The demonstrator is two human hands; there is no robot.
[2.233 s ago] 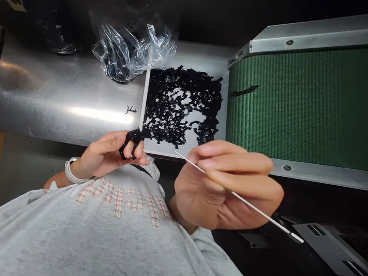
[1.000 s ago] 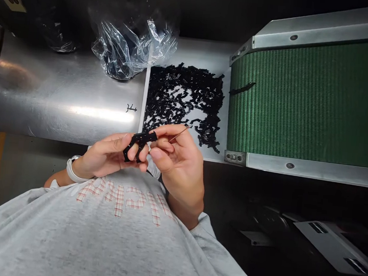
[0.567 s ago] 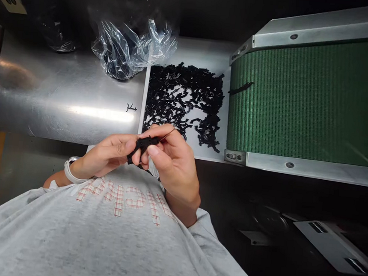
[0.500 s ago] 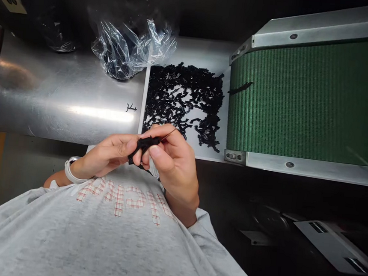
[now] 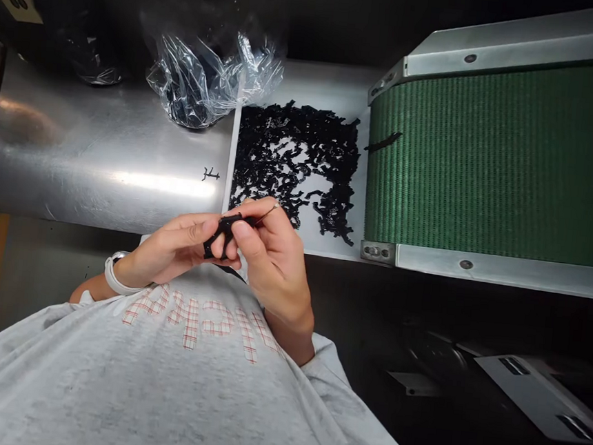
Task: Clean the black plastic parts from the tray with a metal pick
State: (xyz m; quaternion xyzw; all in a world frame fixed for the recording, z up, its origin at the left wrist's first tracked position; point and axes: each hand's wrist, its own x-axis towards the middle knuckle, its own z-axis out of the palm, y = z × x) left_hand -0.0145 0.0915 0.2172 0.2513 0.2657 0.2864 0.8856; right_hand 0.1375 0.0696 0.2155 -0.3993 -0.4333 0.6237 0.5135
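My left hand (image 5: 178, 241) is closed around a small black part (image 5: 214, 242), pinching it between thumb and fingers. Against the same part presses my right hand (image 5: 275, 262), its thumb and fingers closed on the right end. A thin metal rod (image 5: 266, 214) sticks out above the right fingers; its lower end is hidden. Just beyond the hands, many small black pieces (image 5: 330, 132) are spread over a white tray (image 5: 288, 83). One branched black piece (image 5: 211, 173) lies apart on the metal table.
A metal worktop (image 5: 101, 136) runs to the left. Behind it sits a clear plastic bag (image 5: 194, 82) with dark contents. To the right is a green conveyor belt (image 5: 488, 163) between metal side rails, with a black piece (image 5: 385, 142) at its near end.
My right hand has shifted slightly left and up, its thumb now further over the black part. The part has turned a little between my fingers; the left hand stays almost in place.
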